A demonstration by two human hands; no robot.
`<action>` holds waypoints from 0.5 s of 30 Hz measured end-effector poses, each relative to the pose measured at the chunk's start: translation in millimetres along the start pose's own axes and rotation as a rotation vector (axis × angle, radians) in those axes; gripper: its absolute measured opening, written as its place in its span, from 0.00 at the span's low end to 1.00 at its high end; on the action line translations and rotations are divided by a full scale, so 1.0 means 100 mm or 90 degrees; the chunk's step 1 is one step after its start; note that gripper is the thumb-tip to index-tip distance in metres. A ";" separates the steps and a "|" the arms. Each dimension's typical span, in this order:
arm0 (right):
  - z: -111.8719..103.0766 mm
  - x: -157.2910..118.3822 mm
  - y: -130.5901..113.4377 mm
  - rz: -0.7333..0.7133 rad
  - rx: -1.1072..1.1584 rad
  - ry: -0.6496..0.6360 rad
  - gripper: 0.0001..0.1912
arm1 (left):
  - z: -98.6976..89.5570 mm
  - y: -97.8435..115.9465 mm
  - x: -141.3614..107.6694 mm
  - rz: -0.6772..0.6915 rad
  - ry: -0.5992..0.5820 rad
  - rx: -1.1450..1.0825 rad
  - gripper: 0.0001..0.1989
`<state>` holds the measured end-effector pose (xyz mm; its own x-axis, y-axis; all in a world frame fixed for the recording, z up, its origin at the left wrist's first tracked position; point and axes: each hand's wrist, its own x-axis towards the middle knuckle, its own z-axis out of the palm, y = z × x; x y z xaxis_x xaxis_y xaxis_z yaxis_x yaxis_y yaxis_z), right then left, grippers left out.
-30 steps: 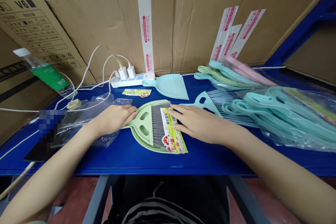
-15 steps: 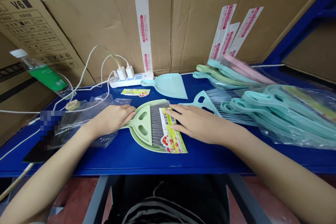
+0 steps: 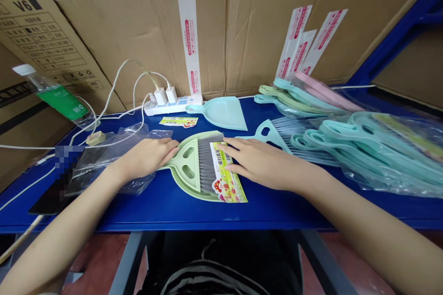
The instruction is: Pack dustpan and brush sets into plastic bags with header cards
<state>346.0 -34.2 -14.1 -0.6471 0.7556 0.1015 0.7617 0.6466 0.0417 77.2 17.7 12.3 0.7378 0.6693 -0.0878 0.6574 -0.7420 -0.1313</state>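
A light green dustpan lies on the blue table with a matching hand brush nested in it, its grey bristles facing right. At their handle end, my left hand is closed around the handles, which its fingers mostly hide. A yellow and white printed card rests over the bristle tips and the pan's front edge. My right hand lies palm down from the right, fingers stretched out and apart, fingertips touching the card and the far bristle corner.
Behind are a light blue dustpan, another card and a white power strip with cables. A light blue brush and several bagged sets lie right. Clear plastic bags, a phone and a bottle are left.
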 end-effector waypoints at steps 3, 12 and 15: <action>-0.03 0.01 -0.01 -0.002 0.004 -0.012 0.24 | 0.00 -0.01 -0.01 0.002 -0.002 0.006 0.25; 0.03 0.03 0.03 -0.035 0.027 0.039 0.25 | 0.01 0.00 0.00 -0.007 -0.020 0.010 0.24; 0.06 0.02 0.04 -0.031 0.044 0.027 0.26 | 0.02 0.00 -0.01 -0.008 -0.017 0.012 0.24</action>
<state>347.4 -29.2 -19.8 -0.6806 0.7185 0.1430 0.7237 0.6898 -0.0215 76.3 17.8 10.4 0.7253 0.6793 -0.1117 0.6634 -0.7330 -0.1506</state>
